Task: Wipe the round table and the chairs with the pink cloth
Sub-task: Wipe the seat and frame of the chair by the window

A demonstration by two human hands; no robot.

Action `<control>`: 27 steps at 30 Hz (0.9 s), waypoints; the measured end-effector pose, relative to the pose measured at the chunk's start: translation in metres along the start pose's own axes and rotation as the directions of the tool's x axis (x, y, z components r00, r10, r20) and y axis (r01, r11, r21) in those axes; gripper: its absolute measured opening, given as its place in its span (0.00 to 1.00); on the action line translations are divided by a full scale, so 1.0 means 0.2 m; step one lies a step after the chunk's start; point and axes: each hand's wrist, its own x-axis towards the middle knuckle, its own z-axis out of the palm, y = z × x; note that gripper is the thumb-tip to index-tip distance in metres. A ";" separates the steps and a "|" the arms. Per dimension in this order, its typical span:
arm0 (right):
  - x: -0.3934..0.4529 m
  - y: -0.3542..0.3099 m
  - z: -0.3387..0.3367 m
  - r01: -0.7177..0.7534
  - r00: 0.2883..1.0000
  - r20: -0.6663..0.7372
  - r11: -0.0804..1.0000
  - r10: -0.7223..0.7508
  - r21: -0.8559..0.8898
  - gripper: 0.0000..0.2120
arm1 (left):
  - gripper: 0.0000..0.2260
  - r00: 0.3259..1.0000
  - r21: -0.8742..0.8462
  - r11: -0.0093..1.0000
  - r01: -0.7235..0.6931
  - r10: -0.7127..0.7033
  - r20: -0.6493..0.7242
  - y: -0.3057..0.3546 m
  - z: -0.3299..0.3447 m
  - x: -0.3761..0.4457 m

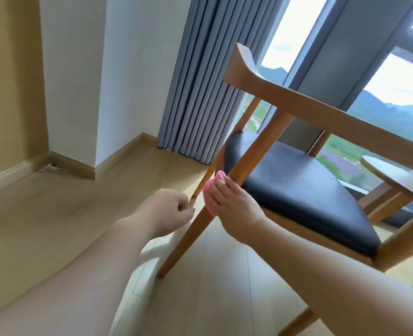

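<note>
Head view only, so I read everything from it. Chair [297,190] stands ahead and to my right, and the part I am working on is its near rear leg [215,202], a long slanted post running from the backrest rail down-left to the floor. My right hand [229,207] wraps the pink cloth [209,195] round that leg just below the black seat [310,187]. My left hand [166,209] hangs just beside the leg on its left, fingers curled and holding nothing that I can see. I judge the stroke should follow the leg's axis, with free length below the cloth to the foot. Bare floor [67,202] lies open to the left. The round table [394,173] sits well to the right behind the chair, only its rim showing.
</note>
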 end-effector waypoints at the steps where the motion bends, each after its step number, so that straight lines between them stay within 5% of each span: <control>1: 0.01 -0.05 0.00 0.006 1.000 0.026 1.000 -0.006 0.007 0.27 | 0.19 1.000 0.004 1.000 0.005 -0.005 -0.003 -0.01 0.00 0.00; 5: 0.05 -0.13 0.01 0.036 0.999 0.031 0.994 -0.040 0.101 0.26 | 0.18 0.998 0.006 0.999 0.045 -0.044 -0.039 -0.07 -0.03 -0.02; 8: 0.04 -0.09 -0.01 0.071 0.997 -0.063 0.907 -0.049 0.415 0.24 | 0.10 0.993 0.015 0.997 0.080 -0.078 -0.087 -0.12 -0.04 -0.02; 10: 0.03 -0.04 -0.04 0.022 0.995 -0.088 0.704 0.057 0.710 0.25 | 0.05 0.992 -0.009 0.998 0.058 -0.059 -0.111 -0.10 -0.05 -0.01; 13: 0.02 0.01 -0.14 -0.107 0.970 0.055 0.213 0.237 0.971 0.24 | 0.23 0.991 -0.031 0.999 0.009 -0.013 -0.135 -0.07 -0.08 -0.02; 16: 0.00 0.09 -0.27 -0.141 0.953 0.177 -0.159 0.244 0.977 0.18 | 0.22 0.995 -0.097 0.995 0.001 -0.011 -0.102 0.05 -0.16 -0.09; 19: 0.00 0.30 -0.48 -0.138 0.955 0.230 -0.407 0.188 0.903 0.12 | 0.15 0.995 -0.178 0.984 -0.025 0.007 -0.097 0.27 -0.45 -0.10; 23: 0.03 0.79 -0.84 -0.119 0.970 0.212 -0.531 0.117 0.839 0.10 | 0.12 0.999 -0.205 0.979 0.025 -0.017 0.042 0.71 -1.02 -0.04; 27: 0.04 1.44 -1.21 -0.189 0.982 0.171 -0.555 -0.084 0.810 0.19 | 0.06 0.982 -0.105 0.983 0.154 -0.141 0.124 1.21 -1.58 0.04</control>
